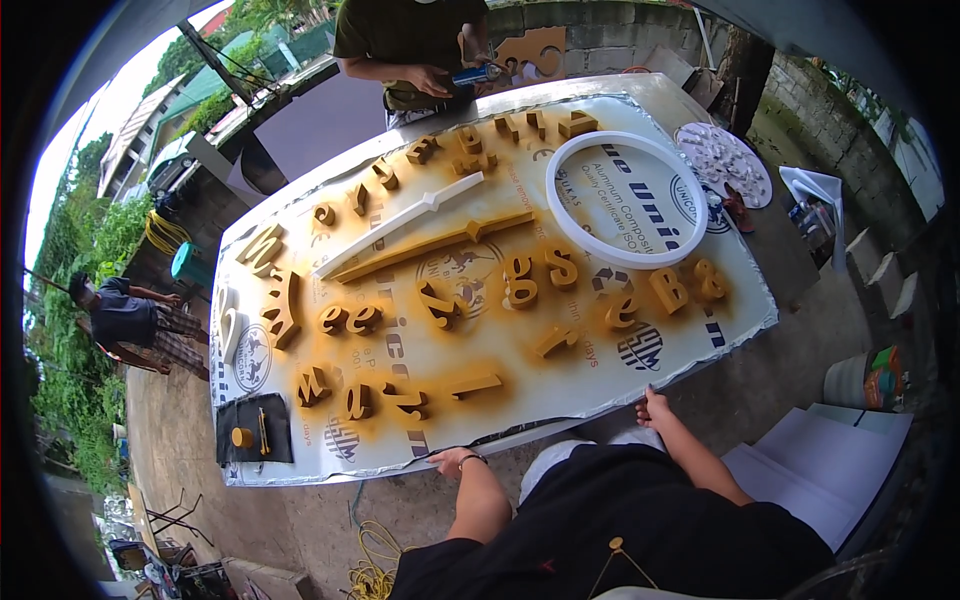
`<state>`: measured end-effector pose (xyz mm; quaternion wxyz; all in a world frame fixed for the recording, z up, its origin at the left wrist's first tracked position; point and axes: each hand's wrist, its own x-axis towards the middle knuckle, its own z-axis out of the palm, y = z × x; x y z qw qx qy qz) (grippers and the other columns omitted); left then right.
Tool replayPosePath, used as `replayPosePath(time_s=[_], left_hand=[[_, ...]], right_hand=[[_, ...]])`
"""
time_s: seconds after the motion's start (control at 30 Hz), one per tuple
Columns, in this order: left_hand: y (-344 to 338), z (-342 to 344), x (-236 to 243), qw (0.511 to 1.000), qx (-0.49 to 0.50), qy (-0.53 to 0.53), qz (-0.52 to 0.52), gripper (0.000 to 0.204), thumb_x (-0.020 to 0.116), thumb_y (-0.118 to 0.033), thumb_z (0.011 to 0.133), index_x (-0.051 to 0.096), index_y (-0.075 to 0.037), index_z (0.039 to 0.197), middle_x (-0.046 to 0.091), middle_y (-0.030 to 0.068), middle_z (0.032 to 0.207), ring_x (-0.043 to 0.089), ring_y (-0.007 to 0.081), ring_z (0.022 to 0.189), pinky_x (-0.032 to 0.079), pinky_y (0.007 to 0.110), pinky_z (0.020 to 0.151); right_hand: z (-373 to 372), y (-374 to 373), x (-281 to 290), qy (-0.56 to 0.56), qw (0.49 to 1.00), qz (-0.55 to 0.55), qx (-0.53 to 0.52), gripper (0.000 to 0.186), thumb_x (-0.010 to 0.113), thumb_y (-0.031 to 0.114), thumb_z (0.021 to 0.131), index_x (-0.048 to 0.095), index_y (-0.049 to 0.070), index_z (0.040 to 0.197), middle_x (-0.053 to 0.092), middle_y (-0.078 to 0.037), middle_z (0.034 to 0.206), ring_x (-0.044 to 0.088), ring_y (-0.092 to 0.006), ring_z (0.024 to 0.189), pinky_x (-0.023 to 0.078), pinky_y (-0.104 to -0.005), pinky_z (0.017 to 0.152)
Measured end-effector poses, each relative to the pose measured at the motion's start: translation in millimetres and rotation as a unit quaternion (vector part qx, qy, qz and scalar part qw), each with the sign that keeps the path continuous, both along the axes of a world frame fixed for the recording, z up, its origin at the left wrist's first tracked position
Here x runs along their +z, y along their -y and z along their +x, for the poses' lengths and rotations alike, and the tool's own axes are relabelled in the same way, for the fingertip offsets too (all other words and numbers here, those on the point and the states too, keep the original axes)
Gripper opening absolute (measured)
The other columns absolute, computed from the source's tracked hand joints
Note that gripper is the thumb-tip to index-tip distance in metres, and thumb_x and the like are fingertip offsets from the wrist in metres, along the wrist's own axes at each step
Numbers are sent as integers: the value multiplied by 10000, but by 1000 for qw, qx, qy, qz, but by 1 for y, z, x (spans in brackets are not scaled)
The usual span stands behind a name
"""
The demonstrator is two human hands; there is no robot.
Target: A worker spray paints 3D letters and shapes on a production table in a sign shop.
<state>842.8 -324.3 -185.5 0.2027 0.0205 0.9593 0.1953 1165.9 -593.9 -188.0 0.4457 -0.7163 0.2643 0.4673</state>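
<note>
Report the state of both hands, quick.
Left hand: touching the near edge of the board; open or closed cannot be told.
Right hand: closed on that same edge.

Head cam looks dn., table (662, 95) near, view rim prob. warped.

Daylit concrete floor (170, 425), grey block wall (838, 135), green foliage (80, 400)

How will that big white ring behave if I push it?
The white ring seems fairly stiff, holding an even curve. Its narrow band and open middle suggest it's light for its width. Lying flat, it would probably slide rather than roll or tip.
</note>
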Motion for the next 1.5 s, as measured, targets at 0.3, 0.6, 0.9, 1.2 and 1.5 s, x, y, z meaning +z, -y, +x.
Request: replayPosePath(time_s=[0.3, 0.6, 0.9, 1.2, 1.5], left_hand=[[4, 6, 7, 999, -8, -22, 44, 648, 210, -489, 795, 543, 65, 840, 548, 237, 817, 532, 367, 770, 426, 434, 682], [1, 5, 11, 998, -12, 29, 46, 708, 174, -498, 796, 526, 114, 855, 528, 257, 884, 514, 367, 832, 392, 405, 759], [2, 12, 16, 997, 9, -60, 45, 672, 231, -496, 791, 566, 79, 705, 561, 228, 744, 550, 354, 709, 443, 424, 624], [1, 7, 8, 999, -7, -39, 16, 684, 210, -492, 795, 562, 89, 717, 560, 233, 751, 550, 359, 714, 443, 433, 639], [1, 8, 11, 999, -8, -28, 25, 681, 203, -491, 796, 558, 89, 749, 558, 234, 768, 546, 364, 731, 442, 435, 646]], right_hand=[[0, 1, -1, -1, 1000, 5, 1, 363, 370, 457, 792, 449, 105, 753, 488, -16, 555, 431, -139, 424, 410, -349, 476], [-1, 0, 1, 4, 1000, 4, 0, 351, 375, 458, 790, 446, 116, 761, 488, -14, 560, 431, -133, 427, 412, -346, 477], [-1, 0, -1, 7, 1000, 1, -1, 369, 376, 467, 786, 453, 106, 774, 488, -22, 576, 429, -135, 432, 408, -338, 460], [0, 1, -6, 8, 1000, -6, 3, 370, 373, 460, 790, 455, 100, 783, 489, -28, 586, 432, -138, 435, 411, -335, 449], [0, 2, -6, 8, 1000, -1, 4, 352, 373, 454, 791, 445, 110, 797, 490, -29, 589, 436, -142, 443, 413, -334, 452]])
